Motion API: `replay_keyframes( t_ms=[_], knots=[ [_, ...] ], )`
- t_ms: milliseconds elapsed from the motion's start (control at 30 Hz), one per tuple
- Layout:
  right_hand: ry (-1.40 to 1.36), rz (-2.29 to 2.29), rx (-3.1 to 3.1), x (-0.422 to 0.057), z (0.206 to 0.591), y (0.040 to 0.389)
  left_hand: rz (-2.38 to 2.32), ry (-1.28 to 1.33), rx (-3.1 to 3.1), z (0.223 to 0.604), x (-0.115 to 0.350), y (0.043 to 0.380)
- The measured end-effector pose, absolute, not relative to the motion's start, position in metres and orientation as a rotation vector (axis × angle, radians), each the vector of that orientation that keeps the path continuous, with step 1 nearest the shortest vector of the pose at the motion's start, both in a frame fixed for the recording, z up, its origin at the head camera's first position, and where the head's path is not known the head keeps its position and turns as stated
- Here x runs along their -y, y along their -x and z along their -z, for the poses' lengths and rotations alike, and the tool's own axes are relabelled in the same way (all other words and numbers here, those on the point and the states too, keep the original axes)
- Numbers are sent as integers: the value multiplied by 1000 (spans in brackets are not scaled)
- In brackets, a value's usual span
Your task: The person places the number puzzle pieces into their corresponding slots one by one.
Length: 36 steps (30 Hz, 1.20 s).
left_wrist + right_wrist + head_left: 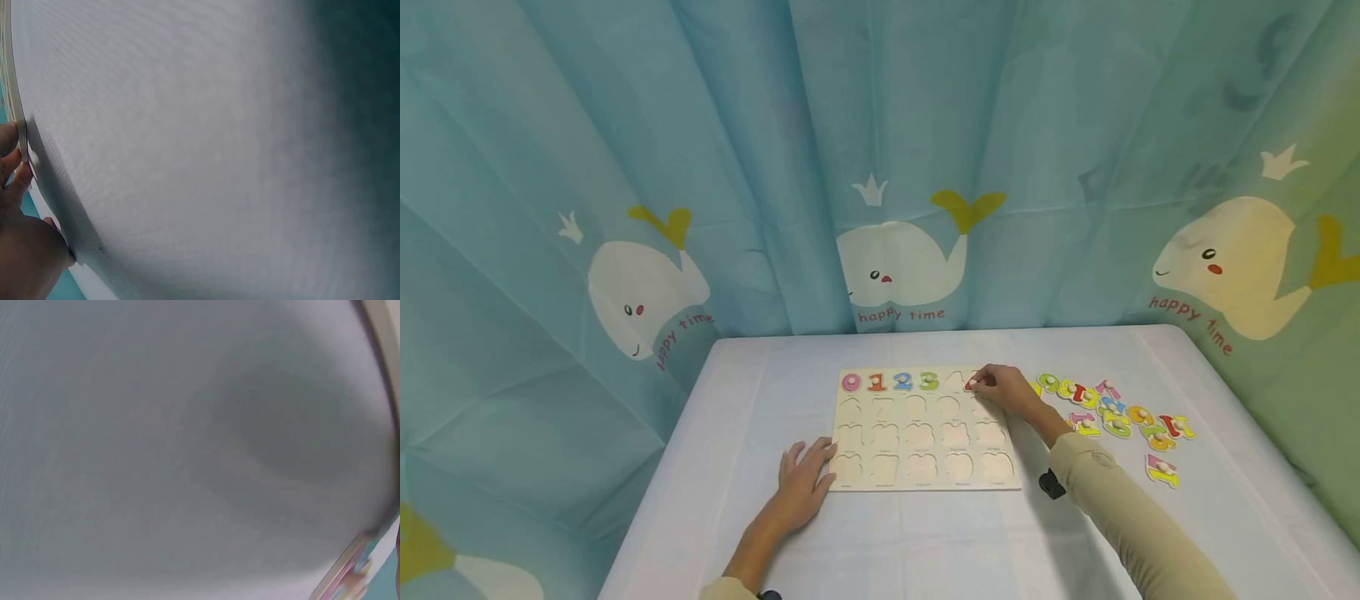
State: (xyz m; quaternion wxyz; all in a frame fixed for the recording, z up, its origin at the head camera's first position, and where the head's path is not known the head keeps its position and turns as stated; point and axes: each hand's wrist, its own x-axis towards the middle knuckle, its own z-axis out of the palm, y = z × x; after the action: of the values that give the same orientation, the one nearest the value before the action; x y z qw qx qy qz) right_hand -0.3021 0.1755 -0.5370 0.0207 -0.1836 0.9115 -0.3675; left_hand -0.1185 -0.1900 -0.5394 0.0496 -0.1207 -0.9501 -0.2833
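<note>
A pale wooden number board [898,410] lies on the table, its top row holding a pink 0 [851,382], a red-orange 1 [877,382], a blue 2 [903,382] and a green 3 [928,382]. At the board's upper right, my right hand [1006,390] pinches a red number piece [971,385] between thumb and fingers, covering most of it. My left hand [803,483] rests by the lower left edge with its fingers spread; in the left wrist view its fingers [23,176] touch the board's side.
Several colourful number pieces with knobs, among them a pink and yellow one [1162,472] and a green 6 [1048,383], lie scattered right of the board. A white cloth [917,550] covers the table. Blue whale-print curtains [760,250] hang behind it and at both sides.
</note>
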Motion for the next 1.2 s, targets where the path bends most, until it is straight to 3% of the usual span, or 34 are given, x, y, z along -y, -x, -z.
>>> replay_keyframes(
  t_ms=[667,1200],
  knots=[
    [577,1133,-2912,-136,537,302,891,353,2888,539,190,119],
    [640,947,-2885,-133,529,303,901,354,2885,538,190,119]
  ],
)
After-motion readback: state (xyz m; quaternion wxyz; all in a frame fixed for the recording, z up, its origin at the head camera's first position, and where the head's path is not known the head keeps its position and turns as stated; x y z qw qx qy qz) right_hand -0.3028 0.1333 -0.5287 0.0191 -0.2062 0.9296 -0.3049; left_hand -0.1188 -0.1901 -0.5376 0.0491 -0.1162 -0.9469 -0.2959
